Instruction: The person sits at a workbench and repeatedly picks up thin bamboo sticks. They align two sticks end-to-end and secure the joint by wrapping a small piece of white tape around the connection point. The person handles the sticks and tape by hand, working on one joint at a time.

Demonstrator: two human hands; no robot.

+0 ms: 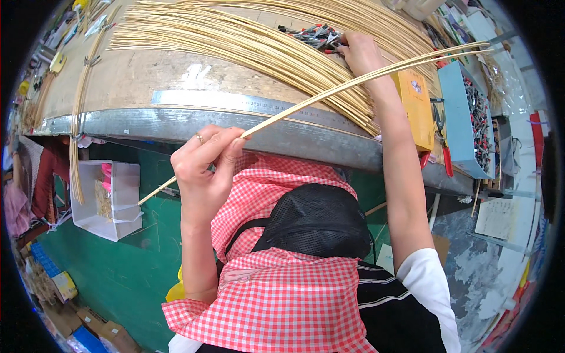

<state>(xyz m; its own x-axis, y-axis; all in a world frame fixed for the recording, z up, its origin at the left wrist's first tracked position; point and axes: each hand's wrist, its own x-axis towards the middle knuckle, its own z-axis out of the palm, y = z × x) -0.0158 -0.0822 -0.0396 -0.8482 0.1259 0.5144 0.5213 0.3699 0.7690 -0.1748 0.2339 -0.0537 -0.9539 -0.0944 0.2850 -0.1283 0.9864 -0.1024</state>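
My left hand (206, 159) is closed in a pinch around thin pale bamboo strips (306, 103). They slant from low on the left up to the far right, crossing my right wrist, and their far ends fork slightly apart. Beyond them my right hand (360, 54) reaches over the bench, its fingers bent down at a heap of small alligator clips (318, 39) with red and black handles. The fingertips pinch at the heap's right edge, where one clip seems to be between them, partly hidden. The heap lies on a broad spread of long bamboo strips (235, 50).
A steel ruler (218, 101) lies along the metal bench edge (247, 130). To the right are a yellow box (415, 112), red-handled pliers (445, 147) and a blue tray (462, 126) of clips. A white bin (120, 220) stands below left; a tied strip bundle (76, 117) overhangs the bench.
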